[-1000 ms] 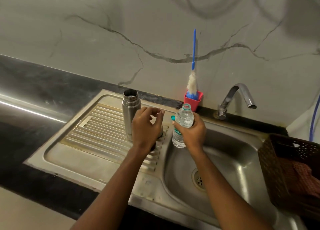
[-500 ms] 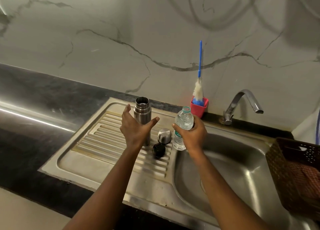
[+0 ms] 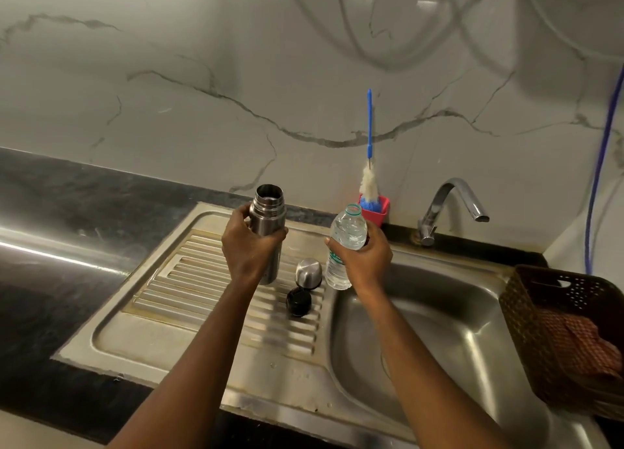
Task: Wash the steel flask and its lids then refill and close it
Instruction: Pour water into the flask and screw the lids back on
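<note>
An open steel flask point(image 3: 268, 209) stands upright over the ribbed drainboard point(image 3: 202, 280), and my left hand point(image 3: 248, 246) is wrapped around its body. A clear plastic water bottle point(image 3: 347, 232), uncapped and holding water, is gripped upright by my right hand point(image 3: 363, 256) at the basin's left edge. Between the two hands, a domed steel lid point(image 3: 308, 273) and a black inner lid point(image 3: 298, 301) rest on the drainboard.
The sink basin point(image 3: 439, 330) lies to the right with a chrome tap point(image 3: 449, 205) behind it. A blue-handled bottle brush point(image 3: 369, 165) stands in a red holder point(image 3: 381, 209) against the wall. A brown basket point(image 3: 553, 313) with checked cloth sits at the right edge.
My left hand left the lids on the drainboard, reached to the flask and closed around it. My right hand kept hold of the bottle. The view shifted slightly.
</note>
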